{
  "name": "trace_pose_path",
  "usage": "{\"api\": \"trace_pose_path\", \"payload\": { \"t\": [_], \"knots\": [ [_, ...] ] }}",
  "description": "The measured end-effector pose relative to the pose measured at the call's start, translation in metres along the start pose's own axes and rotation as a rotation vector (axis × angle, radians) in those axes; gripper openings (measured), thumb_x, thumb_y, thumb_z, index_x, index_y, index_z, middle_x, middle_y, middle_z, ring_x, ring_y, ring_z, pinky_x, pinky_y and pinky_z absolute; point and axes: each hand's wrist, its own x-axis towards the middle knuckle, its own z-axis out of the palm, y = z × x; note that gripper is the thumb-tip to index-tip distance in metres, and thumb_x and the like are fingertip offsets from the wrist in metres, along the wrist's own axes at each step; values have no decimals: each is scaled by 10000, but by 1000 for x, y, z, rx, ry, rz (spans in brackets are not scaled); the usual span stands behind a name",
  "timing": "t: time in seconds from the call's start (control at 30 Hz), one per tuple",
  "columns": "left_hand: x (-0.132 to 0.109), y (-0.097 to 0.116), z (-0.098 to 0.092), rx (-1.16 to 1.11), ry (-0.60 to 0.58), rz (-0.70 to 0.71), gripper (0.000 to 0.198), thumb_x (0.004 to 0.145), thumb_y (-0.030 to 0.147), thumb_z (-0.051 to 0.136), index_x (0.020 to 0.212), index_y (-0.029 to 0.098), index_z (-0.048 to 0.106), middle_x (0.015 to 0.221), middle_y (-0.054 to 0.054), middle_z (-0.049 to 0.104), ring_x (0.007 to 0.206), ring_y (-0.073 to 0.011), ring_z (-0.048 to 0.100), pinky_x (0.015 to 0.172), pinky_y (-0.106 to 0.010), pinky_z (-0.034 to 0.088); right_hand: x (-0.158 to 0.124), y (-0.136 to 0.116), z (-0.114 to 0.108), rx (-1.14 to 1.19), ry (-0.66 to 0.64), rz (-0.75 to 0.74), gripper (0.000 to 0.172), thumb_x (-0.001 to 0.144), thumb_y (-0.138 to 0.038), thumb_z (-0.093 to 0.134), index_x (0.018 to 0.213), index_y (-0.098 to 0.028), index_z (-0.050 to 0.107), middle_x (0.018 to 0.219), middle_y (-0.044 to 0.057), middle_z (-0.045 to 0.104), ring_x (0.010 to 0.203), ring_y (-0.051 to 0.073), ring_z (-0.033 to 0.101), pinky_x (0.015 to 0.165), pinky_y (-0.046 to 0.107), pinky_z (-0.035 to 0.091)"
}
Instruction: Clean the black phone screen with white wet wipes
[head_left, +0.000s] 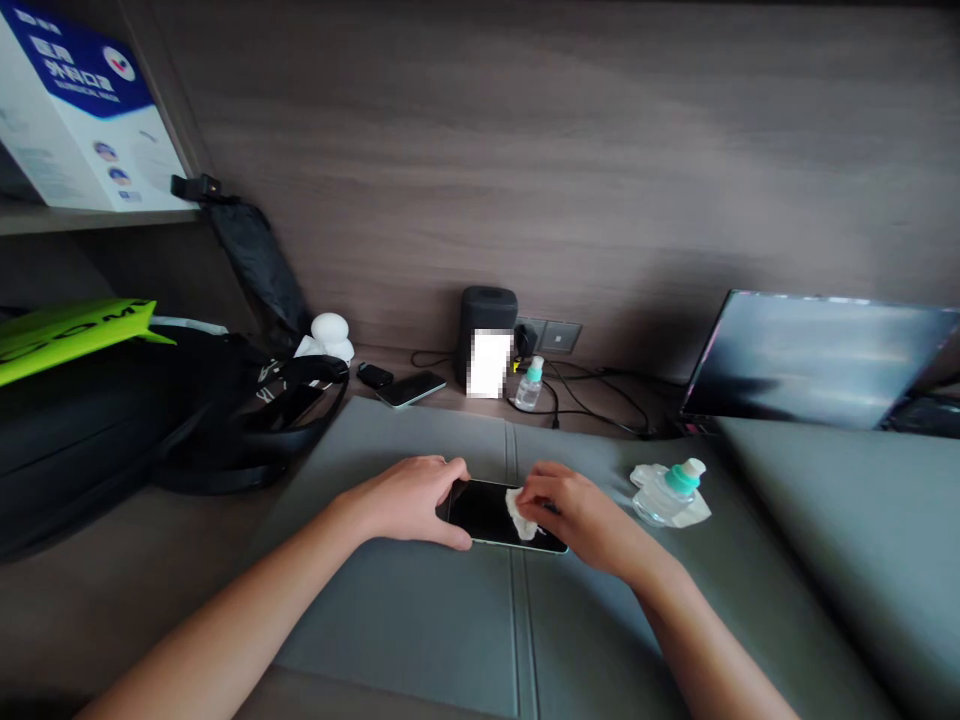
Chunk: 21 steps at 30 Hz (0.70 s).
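A black smartphone point(487, 510) lies flat, screen up, on a grey desk mat point(420, 620). My left hand point(409, 498) grips the phone's left end, fingers curled over its edge. My right hand point(577, 515) pinches a small white wipe point(520, 513) against the phone's screen. A small clear bottle with a teal cap point(669, 490) lies on a white packet just right of my right hand.
A black bag point(225, 420) and a lime-green item point(67, 335) sit left. Along the wall are a second phone point(410, 389), a black speaker point(487, 330), another small bottle point(529, 385), cables and a wall socket point(559, 336). A tilted laptop screen point(817, 355) stands right.
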Motion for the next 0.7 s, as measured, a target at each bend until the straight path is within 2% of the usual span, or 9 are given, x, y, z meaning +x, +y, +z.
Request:
{"api": "trace_pose_path", "payload": {
  "t": [0.2,0.3,0.47,0.7],
  "knots": [
    [0,1,2,12,10,-14,618,659,598,725,1132,243,545,873,-15,593,793,-226,580,645,-297,380,18,-22,23,-34,71,-94,228,991,-189,496,807,-182,632,828,25,568,813,154,544,723,243,405],
    [1,0,3,12,14,-7,614,654,592,728,1126,242,547,876,-14,595,794,-226,585,644,-296,382,18,-20,21,-51,78,-96,231,987,-182,496,792,-181,621,819,22,570,796,152,543,717,241,398],
    [0,0,1,9,17,-2,597,653,598,723,1097,244,541,852,-7,588,780,-220,581,624,-287,369,6,-8,10,21,24,27,166,934,-145,552,791,-191,622,778,-5,573,728,139,548,673,233,376],
    [1,2,1,22,15,-11,581,649,591,728,1077,238,552,865,-18,595,786,-232,586,626,-297,369,18,-23,20,-54,68,-23,231,967,-161,512,746,-183,572,781,7,555,753,146,529,692,240,380]
  ]
}}
